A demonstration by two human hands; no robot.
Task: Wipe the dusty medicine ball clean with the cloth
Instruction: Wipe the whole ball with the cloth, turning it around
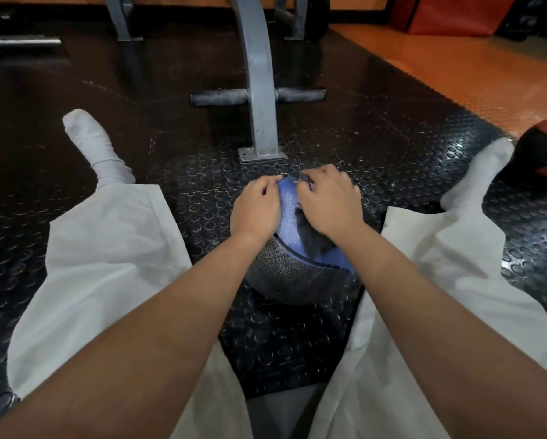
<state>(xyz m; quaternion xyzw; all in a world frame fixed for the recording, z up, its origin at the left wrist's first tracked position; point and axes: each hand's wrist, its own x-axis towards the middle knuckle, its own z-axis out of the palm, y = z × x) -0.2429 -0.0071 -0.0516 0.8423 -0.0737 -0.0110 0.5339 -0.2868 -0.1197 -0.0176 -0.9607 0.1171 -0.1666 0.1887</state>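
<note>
Your two forearms reach forward from 6 o'clock, between your legs in white trousers. At the centre the blue and grey medicine ball sits on the black studded floor. Both hands rest on its top. The left hand has curled fingers and pinches the edge of the grey cloth. The right hand, also curled, holds the cloth against the ball. At 3 o'clock lies a red and black ball, and at 12 o'clock stands a grey machine frame.
</note>
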